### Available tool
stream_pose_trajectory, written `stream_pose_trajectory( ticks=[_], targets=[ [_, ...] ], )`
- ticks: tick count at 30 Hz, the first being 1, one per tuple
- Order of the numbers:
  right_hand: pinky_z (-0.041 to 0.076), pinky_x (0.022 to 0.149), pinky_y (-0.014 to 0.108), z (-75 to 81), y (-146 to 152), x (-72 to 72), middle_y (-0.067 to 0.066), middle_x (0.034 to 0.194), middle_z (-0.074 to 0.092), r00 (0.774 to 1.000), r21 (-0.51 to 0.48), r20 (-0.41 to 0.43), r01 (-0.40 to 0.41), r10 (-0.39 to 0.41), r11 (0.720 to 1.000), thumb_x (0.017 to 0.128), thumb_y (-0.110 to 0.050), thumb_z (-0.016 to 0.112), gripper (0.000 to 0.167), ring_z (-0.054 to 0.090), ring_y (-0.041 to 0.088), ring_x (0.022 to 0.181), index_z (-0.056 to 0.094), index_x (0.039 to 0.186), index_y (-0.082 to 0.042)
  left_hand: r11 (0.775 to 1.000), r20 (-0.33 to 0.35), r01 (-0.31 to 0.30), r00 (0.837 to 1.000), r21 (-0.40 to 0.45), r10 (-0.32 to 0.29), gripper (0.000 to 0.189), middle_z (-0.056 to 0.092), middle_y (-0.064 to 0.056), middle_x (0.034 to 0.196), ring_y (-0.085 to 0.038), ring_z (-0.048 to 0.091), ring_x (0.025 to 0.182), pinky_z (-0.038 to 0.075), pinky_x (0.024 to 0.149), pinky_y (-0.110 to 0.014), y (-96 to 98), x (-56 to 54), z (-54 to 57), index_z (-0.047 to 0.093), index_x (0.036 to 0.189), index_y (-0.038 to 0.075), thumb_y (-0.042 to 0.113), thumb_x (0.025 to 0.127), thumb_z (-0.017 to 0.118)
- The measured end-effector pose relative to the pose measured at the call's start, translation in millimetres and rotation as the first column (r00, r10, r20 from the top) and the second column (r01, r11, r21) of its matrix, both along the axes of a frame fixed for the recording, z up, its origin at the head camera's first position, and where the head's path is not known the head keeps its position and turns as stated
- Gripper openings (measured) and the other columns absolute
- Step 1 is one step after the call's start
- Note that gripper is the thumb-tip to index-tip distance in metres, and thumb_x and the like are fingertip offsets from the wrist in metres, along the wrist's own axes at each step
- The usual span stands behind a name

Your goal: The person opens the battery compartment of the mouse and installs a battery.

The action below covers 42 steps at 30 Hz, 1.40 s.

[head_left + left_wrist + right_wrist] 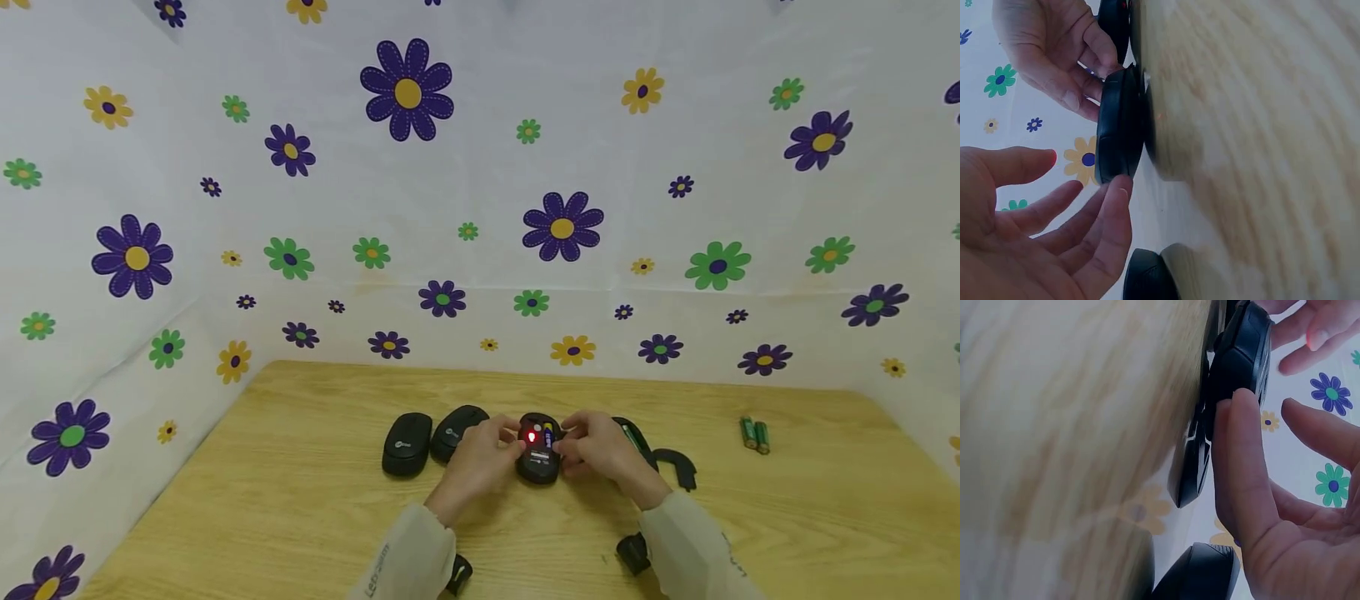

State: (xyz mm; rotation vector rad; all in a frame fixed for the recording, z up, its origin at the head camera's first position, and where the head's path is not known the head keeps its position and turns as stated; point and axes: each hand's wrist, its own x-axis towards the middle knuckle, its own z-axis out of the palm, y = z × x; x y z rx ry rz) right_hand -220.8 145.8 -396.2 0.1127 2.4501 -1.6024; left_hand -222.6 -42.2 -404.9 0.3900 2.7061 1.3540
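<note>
Looks partway along: shows upturned mouse (539, 467) between both hands at table (825, 517), red light (532, 437) lit, one purple-and-yellow battery (548, 435) in uncovered bay. Has left hand (477, 457) and right hand (600, 447) at opposite edges, fingers near straight, touching the sides without wrapping round. Probably leaves bay to close, maybe with curved black cover (681, 467) at right, plus uncovered black device (647, 450) and loose green batteries (748, 432) to sort; can't tell battery state of face-up mice (407, 446) at left.
</note>
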Motion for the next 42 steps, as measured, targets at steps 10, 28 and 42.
stream_pose_trajectory(
  ticks=[10,28,42],
  targets=[
    [0.063,0.067,0.038,2.8,0.5,-1.6,0.02,0.099,0.063,0.998,0.002,-0.048,0.031,-0.031,1.0,0.093,0.003,0.069,0.035,0.068,0.021,0.07,0.054,0.123,0.015,0.998,-0.115,0.042,0.993,0.044,-0.036,0.022,0.071,-0.012,0.101,-0.02,0.066,0.084,0.056,0.073,-0.039,-15.6,0.6,6.5,0.068,0.117,0.0,0.009,0.097,0.065],
    [0.063,0.066,0.038,12.8,-15.8,2.7,0.019,0.102,0.064,0.99,-0.077,-0.141,0.005,-0.016,0.997,0.095,0.0,0.066,0.026,0.067,0.022,0.069,0.059,0.116,0.013,0.99,-0.124,-0.006,0.992,0.144,0.024,0.022,0.069,-0.012,0.107,-0.031,0.066,0.1,0.055,0.09,-0.049,-47.2,-6.0,12.2,0.066,0.12,-0.001,0.009,0.102,0.061],
    [0.063,0.068,0.041,16.0,-41.0,0.5,0.017,0.095,0.065,0.986,-0.207,-0.163,-0.06,0.026,0.977,0.096,0.003,0.064,0.024,0.071,0.031,0.076,0.058,0.115,0.016,0.99,-0.126,-0.028,0.991,0.14,0.046,0.021,0.069,-0.015,0.117,-0.035,0.064,0.11,0.054,0.093,-0.051,-60.2,-11.4,13.5,0.066,0.122,0.002,0.008,0.103,0.058]
  ],
)
